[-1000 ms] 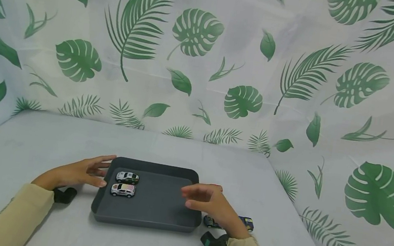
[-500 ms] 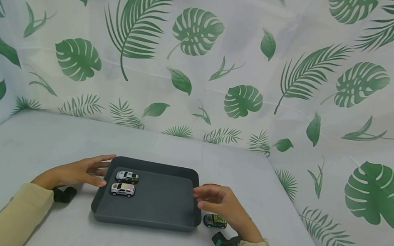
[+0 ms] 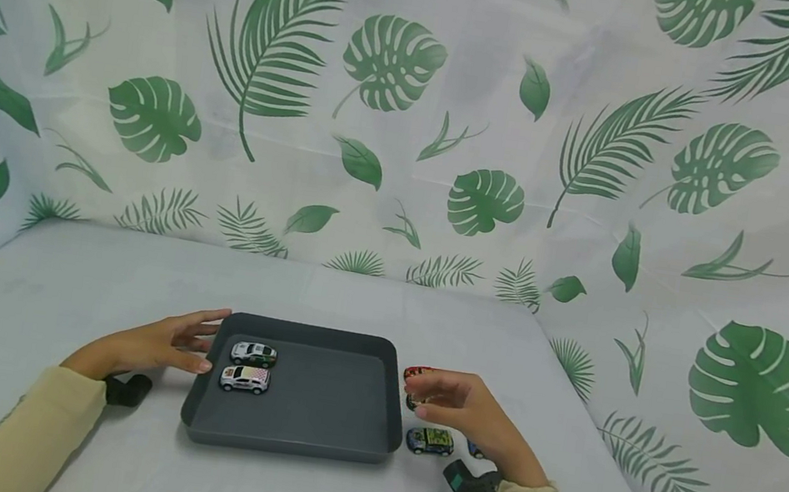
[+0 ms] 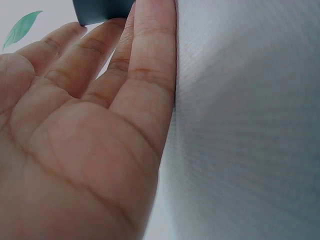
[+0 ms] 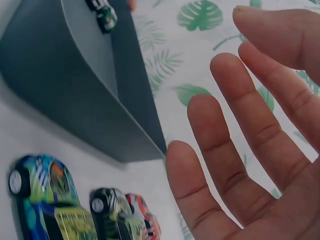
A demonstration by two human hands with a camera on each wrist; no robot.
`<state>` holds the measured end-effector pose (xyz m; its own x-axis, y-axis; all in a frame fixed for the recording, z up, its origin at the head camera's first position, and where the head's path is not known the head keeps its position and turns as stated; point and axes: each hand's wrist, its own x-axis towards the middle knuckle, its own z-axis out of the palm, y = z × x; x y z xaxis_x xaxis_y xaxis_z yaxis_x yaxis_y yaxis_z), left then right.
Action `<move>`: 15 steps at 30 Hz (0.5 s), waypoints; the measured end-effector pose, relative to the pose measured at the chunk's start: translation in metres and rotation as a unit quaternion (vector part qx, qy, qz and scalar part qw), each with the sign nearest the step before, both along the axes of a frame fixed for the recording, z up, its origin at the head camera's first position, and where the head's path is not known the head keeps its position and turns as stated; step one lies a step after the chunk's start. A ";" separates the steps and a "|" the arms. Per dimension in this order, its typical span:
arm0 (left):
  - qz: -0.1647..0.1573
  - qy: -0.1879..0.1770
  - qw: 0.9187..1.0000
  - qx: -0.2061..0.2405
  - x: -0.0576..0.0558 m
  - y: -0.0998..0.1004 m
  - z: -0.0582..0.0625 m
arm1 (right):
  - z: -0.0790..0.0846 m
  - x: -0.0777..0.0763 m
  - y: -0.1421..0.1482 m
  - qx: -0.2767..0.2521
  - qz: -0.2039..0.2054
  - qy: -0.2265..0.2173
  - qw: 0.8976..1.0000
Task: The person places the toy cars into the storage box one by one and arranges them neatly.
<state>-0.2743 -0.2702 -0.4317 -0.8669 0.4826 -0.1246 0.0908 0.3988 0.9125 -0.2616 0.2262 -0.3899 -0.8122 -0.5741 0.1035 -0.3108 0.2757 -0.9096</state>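
A dark grey tray (image 3: 327,405) lies on the white table. At its left end stand two toy cars, a white and green one (image 3: 254,354) and a white and pink one (image 3: 244,379). My left hand (image 3: 153,347) rests with relaxed, spread fingers along the tray's left side. Just right of the tray, my right hand (image 3: 465,411) hovers with nothing in its fingers. Below and around it are a red car (image 3: 417,372), a green and blue car (image 3: 430,441) and a partly hidden blue one (image 3: 475,449). The right wrist view shows a dark green car (image 5: 112,210) beside a red and white one.
A white cloth (image 3: 327,295) covers the table. Leaf-patterned fabric (image 3: 409,139) rises behind it and along both sides. Each wrist wears a small black camera, such as the right camera (image 3: 471,482).
My right hand has moved right, from over the tray's right part to beyond its edge, uncovering the green and blue car. My left hand has stayed in place.
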 end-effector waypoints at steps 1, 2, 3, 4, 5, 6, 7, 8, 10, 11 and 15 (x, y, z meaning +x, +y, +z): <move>-0.002 0.000 1.000 0.003 0.000 0.000 0.000 | 0.000 0.000 0.002 0.002 0.001 0.001 1.000; -0.003 0.001 1.000 0.005 0.000 0.000 0.000 | 0.000 0.000 0.004 0.004 0.002 0.003 1.000; -0.005 0.001 1.000 0.007 0.000 -0.001 0.000 | 0.000 -0.001 0.006 0.005 0.004 0.003 1.000; -0.006 0.001 1.000 0.008 0.000 -0.001 -0.001 | -0.001 -0.001 0.008 0.006 0.006 0.003 1.000; -0.007 0.000 1.000 0.008 -0.001 -0.001 -0.001 | -0.001 -0.001 0.010 0.010 0.007 0.006 1.000; -0.006 0.000 1.000 0.007 -0.001 -0.001 -0.001 | -0.001 -0.002 0.012 0.013 0.009 0.008 1.000; -0.006 -0.001 1.000 0.006 -0.001 -0.001 -0.001 | -0.001 -0.002 0.013 0.017 0.009 0.009 1.000; -0.006 -0.002 1.000 0.006 -0.001 -0.001 -0.001 | -0.002 -0.001 0.015 0.021 0.010 0.011 1.000; -0.006 -0.002 1.000 0.005 -0.001 -0.001 -0.001 | -0.002 -0.001 0.018 0.030 0.009 0.018 0.999; -0.006 -0.002 1.000 0.004 -0.001 -0.001 -0.001 | -0.002 -0.001 0.020 0.034 0.009 0.021 0.999; -0.007 -0.002 1.000 0.002 -0.001 -0.001 -0.001 | -0.001 0.000 0.026 0.042 0.009 0.019 0.999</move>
